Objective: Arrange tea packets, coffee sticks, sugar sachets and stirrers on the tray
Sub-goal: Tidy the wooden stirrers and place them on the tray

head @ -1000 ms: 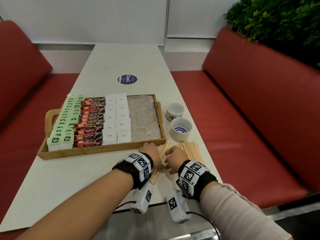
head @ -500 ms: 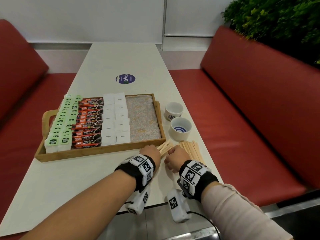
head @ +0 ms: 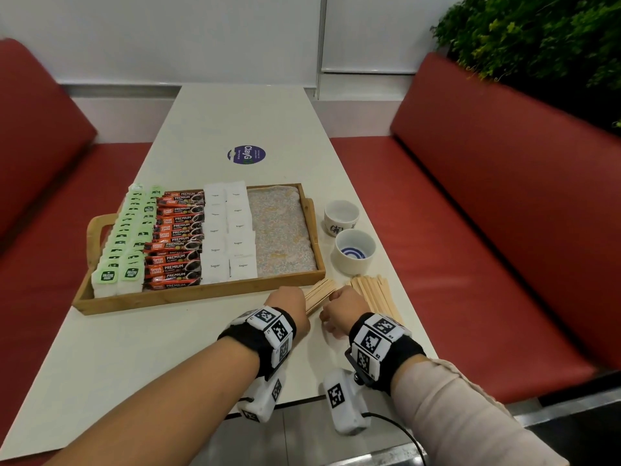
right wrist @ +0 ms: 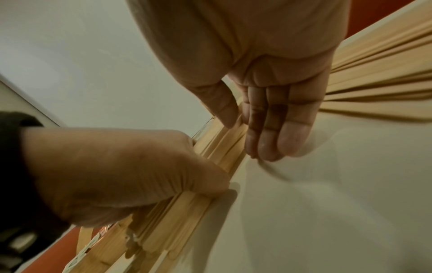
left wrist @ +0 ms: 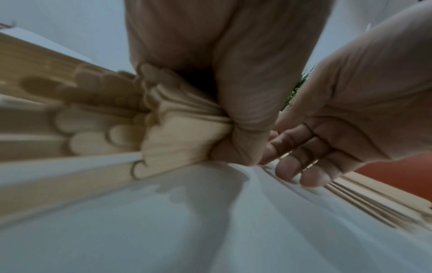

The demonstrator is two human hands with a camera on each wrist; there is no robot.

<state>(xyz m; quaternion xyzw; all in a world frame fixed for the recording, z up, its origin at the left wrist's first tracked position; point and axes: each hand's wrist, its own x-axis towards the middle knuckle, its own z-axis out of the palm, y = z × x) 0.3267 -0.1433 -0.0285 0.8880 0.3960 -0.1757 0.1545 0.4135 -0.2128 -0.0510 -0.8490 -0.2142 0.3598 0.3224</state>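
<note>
left hand fist round flat wooden stirrers | right hand fingers straight, touching them

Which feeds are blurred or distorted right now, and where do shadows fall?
Head view: sharp, wide-angle bending at the edges; wooden tray clear. Left wrist view: smeared around the bundle of wooden stirrers gripped by the left hand, shadow on the white table. Right wrist view: dim, yellowish; right hand shadows the table.
</note>
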